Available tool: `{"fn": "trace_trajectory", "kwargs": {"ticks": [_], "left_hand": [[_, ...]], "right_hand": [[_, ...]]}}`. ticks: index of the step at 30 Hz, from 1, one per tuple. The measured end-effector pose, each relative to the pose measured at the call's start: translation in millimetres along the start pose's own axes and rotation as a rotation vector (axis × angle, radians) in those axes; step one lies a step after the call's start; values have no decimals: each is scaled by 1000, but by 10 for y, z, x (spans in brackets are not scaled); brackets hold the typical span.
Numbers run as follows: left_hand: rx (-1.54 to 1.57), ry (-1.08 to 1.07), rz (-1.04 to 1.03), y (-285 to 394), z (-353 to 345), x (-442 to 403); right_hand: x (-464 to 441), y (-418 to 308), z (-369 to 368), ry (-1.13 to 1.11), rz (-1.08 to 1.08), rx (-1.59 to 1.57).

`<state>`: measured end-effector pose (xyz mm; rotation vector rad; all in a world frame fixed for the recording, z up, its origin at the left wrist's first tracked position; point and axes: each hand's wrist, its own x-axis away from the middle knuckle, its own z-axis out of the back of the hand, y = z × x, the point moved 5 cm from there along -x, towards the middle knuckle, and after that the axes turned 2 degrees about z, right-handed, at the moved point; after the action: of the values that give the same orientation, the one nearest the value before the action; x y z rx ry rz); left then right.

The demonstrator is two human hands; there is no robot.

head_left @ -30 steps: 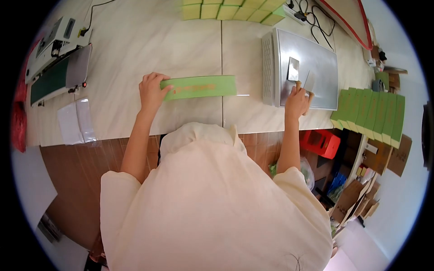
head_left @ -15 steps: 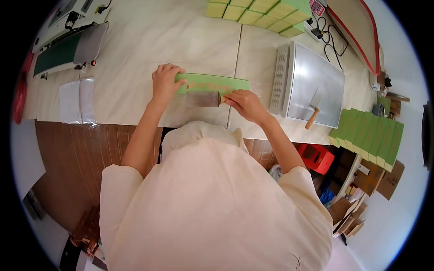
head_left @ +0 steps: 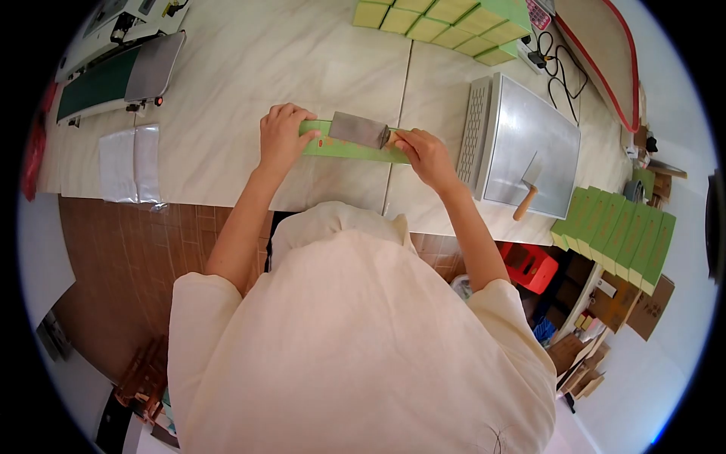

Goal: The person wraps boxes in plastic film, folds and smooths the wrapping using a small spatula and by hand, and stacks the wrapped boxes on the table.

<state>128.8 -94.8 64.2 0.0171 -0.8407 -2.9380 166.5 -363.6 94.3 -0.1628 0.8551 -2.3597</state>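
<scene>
Box (head_left: 344,150) lies long axis left-right; left hand (head_left: 286,136) clamps its left end. Right hand (head_left: 426,156) grips scraper (head_left: 356,129), blade over box; contact unclear.

It looks like a small packing workshop: a belt machine (head_left: 98,89), plastic sleeves (head_left: 118,168) and a metal-topped unit (head_left: 508,136) share the pale surface (head_left: 302,60) with stacked green boxes (head_left: 454,29); cardboard (head_left: 652,308) stands nearby.

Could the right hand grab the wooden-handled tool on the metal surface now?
Probably not: the right hand holds a broad blade. Emptied, it likely could; the wooden-handled tool lies uncovered, its handle jutting past an edge of the metal surface.
</scene>
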Motion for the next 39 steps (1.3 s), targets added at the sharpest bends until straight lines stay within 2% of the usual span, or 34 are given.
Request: {"fn": "trace_trajectory", "kwargs": {"ticks": [7,13,15,16,17,20,26,35,39], "left_hand": [[-20,0,-20,3,-6,1],[-26,-2,-27,-8,-21,4],[-27,8,-62,-13,-24,8],[-25,21,-85,-3,-23,14],[-19,12,-100,9,-29,19],[2,-27,-54,-6,-59,9],[-40,-48,-102,-20,-67,-18],[-35,-57,-104,-50,-56,-11],[-45,-52,-110,-46,-62,-13]], "right_hand": [[2,26,-60,166,-121,35],[125,-165,-72,331,-376,39],[366,-321,-282,352,-521,-221],[494,-441,-431,345,-463,-198],[608,-572,-545,241,-540,-236],[814,-796,-870,225,-483,-88],[881,-750,-829,275,-587,122],[979,-532,-724,311,-720,305],[1005,-494,-616,347,-734,260]]}}
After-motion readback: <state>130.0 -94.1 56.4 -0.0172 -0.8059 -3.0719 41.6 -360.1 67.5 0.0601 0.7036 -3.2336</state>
